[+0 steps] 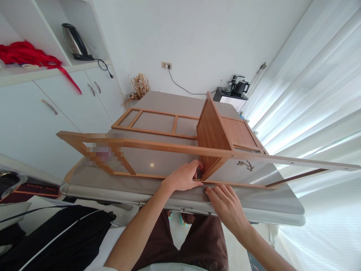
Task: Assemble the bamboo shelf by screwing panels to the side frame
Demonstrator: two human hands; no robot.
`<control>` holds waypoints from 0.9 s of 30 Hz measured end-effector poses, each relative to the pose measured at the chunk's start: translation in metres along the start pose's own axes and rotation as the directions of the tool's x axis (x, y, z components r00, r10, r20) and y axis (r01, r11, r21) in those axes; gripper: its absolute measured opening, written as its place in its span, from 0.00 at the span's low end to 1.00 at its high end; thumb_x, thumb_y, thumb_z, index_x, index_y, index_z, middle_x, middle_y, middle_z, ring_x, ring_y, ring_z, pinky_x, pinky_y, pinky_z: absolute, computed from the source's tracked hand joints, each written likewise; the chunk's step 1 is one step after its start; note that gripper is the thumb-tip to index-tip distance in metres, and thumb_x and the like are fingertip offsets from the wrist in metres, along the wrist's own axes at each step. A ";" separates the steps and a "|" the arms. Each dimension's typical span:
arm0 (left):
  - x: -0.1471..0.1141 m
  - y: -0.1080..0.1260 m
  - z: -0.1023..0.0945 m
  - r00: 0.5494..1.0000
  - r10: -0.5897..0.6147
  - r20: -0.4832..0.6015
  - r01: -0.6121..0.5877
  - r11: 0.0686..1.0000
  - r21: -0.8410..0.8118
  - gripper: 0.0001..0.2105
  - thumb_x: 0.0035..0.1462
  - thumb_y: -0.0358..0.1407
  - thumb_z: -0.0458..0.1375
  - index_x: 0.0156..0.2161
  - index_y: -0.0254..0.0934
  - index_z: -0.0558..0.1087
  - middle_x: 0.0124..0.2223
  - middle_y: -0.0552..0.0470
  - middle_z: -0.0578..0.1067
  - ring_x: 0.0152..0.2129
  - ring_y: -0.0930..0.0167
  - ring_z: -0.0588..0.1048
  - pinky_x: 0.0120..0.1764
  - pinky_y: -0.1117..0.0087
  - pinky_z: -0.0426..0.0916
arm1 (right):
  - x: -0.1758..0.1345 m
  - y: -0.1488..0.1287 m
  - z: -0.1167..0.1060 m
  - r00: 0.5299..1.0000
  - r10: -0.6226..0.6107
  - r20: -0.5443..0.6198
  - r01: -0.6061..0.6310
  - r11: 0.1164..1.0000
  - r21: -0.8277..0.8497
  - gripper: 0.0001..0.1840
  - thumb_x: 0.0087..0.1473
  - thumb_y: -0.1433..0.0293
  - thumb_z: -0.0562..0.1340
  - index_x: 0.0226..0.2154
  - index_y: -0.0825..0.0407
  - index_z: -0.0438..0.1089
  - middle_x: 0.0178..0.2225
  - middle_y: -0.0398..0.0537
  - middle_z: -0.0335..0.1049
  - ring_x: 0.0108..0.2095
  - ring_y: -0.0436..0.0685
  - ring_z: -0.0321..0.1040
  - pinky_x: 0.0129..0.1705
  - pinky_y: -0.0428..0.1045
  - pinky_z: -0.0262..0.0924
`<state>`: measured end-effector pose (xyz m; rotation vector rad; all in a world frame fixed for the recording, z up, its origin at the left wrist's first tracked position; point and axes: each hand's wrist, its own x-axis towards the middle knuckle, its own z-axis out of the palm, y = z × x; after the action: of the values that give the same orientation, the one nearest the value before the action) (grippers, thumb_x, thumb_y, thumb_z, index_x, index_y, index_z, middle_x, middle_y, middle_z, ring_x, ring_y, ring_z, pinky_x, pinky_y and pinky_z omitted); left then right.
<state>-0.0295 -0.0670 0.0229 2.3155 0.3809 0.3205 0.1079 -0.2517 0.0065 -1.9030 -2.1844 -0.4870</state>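
Note:
A long wooden side frame (pixel 175 146) stands on edge along the front of the table, with a wooden shelf panel (pixel 213 128) upright across it. My left hand (pixel 183 176) curls its fingers round the lower corner where the panel meets the frame's bottom rail (pixel 248 184). Close beside it, my right hand (pixel 224 197) is closed, thumb and fingertips pinched at the outer face of that joint. A small dark metallic bit shows at those fingertips, too small to name. Several loose screws (pixel 246 165) lie on the tabletop right of the panel.
The grey table (pixel 166 99) also bears a flat wooden ladder-like frame (pixel 153 122) and a wooden panel piece (pixel 239 131) behind. At the back right, a small stand (pixel 231 101) carries a black kettle (pixel 241 87). White cabinets (pixel 64 101) line the left; curtains (pixel 318 86) hang right.

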 end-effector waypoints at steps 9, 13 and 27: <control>0.000 0.001 -0.001 1.000 -0.005 0.013 0.005 1.000 -0.019 0.23 0.51 0.41 0.67 0.48 0.41 0.63 0.38 0.56 0.72 0.32 0.69 0.73 0.35 0.69 0.63 | -0.003 -0.003 0.007 0.993 0.114 -0.039 -0.104 0.975 0.194 0.09 0.64 0.75 0.55 0.43 0.53 0.69 0.36 0.49 0.68 0.37 0.56 0.62 0.41 0.52 0.57; 0.001 0.000 0.000 1.000 -0.017 0.015 0.017 1.000 -0.013 0.23 0.50 0.41 0.68 0.48 0.41 0.63 0.38 0.56 0.72 0.31 0.69 0.73 0.35 0.69 0.63 | -0.005 0.001 0.007 0.994 0.108 -0.012 -0.102 0.964 0.244 0.11 0.64 0.76 0.54 0.45 0.52 0.68 0.38 0.51 0.65 0.37 0.56 0.62 0.40 0.52 0.59; 0.000 0.003 -0.002 0.999 -0.031 0.025 0.031 0.999 -0.006 0.23 0.51 0.43 0.67 0.48 0.41 0.63 0.39 0.54 0.72 0.33 0.68 0.73 0.37 0.68 0.64 | -0.004 0.004 -0.013 0.967 0.245 0.074 -0.251 0.852 0.460 0.09 0.65 0.71 0.53 0.44 0.48 0.66 0.37 0.47 0.69 0.37 0.55 0.68 0.39 0.50 0.65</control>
<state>-0.0292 -0.0675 0.0261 2.3024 0.4026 0.2772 0.1115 -0.2601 0.0174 -1.8654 -1.8035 0.0965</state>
